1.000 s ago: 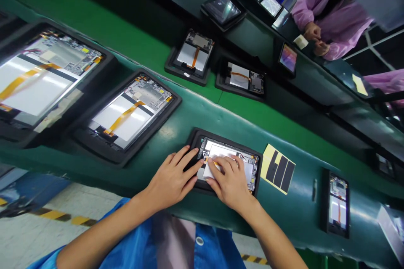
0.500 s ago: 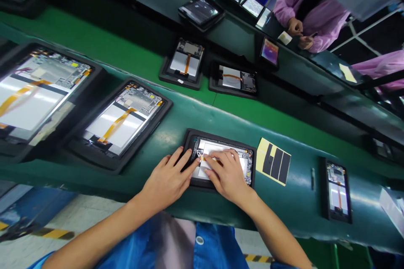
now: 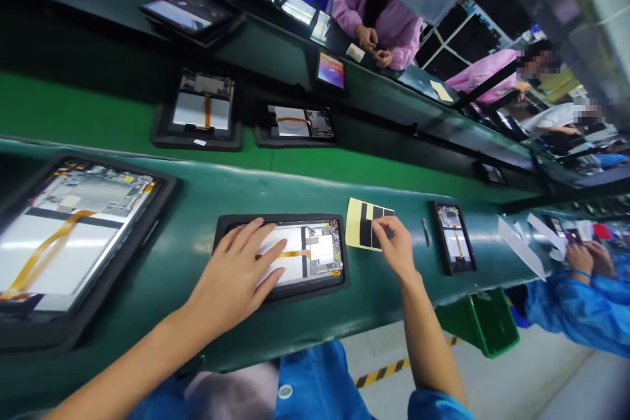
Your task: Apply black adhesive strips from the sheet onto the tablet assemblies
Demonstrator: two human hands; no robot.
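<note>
An opened tablet [image 3: 290, 282] lies in a black foam tray in front of me, its white battery, circuit board and orange ribbon cable exposed. My left hand [image 3: 241, 262] rests flat over the tablet's left end with fingers spread, hiding that part. Just right of the tray is a yellow backing sheet [image 3: 353, 226] bearing black adhesive strips [image 3: 365, 230]. Thumb and index finger of my right hand [image 3: 396, 246] are pinched together at the strips on the sheet's right side, partly covering them.
Another opened tablet [image 3: 83, 230] lies at left. A smaller one [image 3: 453, 236] and a thin tool [image 3: 426, 232] are to the right. Across the green belt [image 3: 369, 174] sit more tablets. A green bin [image 3: 492, 325] stands below the bench. Co-workers' hands [image 3: 585, 259] are at far right.
My right hand has left the tablet and moved right to the strips on the yellow sheet. My left hand has flattened over the tablet. The camera view has turned right.
</note>
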